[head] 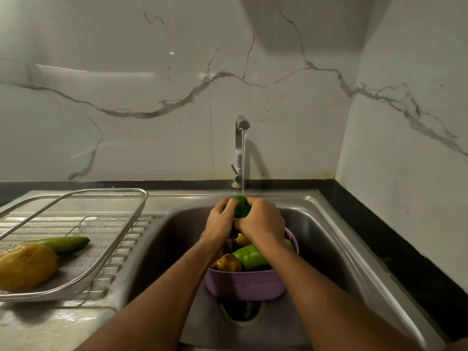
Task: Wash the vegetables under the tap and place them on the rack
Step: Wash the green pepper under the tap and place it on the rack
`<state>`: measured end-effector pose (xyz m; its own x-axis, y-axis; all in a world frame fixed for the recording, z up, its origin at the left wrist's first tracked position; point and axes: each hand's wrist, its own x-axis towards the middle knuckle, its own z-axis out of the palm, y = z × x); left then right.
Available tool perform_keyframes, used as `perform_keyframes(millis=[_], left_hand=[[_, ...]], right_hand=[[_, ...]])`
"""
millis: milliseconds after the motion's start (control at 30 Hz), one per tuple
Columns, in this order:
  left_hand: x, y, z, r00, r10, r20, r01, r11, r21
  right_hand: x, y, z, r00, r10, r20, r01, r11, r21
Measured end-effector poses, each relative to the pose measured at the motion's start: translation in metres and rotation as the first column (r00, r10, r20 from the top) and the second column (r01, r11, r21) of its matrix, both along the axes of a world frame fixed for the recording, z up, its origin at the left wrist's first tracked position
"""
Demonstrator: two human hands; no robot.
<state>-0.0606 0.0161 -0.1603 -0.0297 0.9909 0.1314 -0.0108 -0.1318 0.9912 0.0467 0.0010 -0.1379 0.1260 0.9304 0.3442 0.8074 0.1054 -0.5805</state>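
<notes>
Rack stands on the drainboard at the sink's left edge, well to the left of both hands, holding a cucumber and a yellow vegetable. Left hand, the nearer one to it, and right hand grip a green vegetable under the tap. Fingers hide its shape, so its long axis is unclear. More vegetables wait in the purple basket.

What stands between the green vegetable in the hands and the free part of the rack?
Nothing visible does. The green vegetable is held above the sink; the rack lies left, with free mesh behind its cucumber.
</notes>
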Motion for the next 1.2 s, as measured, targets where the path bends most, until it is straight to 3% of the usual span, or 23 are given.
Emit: perform_keyframes(millis=[200,367,533,800,967,1200], left_hand=[[-0.001,0.006,-0.004,0.999,0.033,-0.007,-0.033,0.999,-0.025],[-0.005,0.005,-0.003,1.000,0.010,-0.029,-0.010,1.000,-0.013],[0.004,0.008,-0.001,0.999,0.042,0.016,-0.041,0.997,-0.059],[-0.003,0.003,-0.004,0.995,-0.091,0.050,0.094,0.994,-0.056],[0.003,0.004,-0.005,0.995,-0.027,0.098,0.033,0.997,-0.064],[-0.001,0.001,-0.001,0.986,-0.082,0.142,0.101,0.987,-0.128]], right_hand=[[-0.006,-0.001,0.003,0.993,-0.007,0.115,0.006,1.000,0.009],[-0.005,0.005,0.001,0.988,0.147,-0.046,-0.153,0.976,-0.153],[-0.003,-0.004,0.001,0.996,0.045,0.074,-0.047,0.999,0.022],[0.001,-0.001,0.001,0.987,0.133,-0.092,-0.144,0.982,-0.124],[0.000,-0.009,0.001,0.996,0.030,0.087,-0.034,0.998,0.044],[0.002,-0.005,0.003,0.990,0.137,-0.035,-0.140,0.983,-0.119]])
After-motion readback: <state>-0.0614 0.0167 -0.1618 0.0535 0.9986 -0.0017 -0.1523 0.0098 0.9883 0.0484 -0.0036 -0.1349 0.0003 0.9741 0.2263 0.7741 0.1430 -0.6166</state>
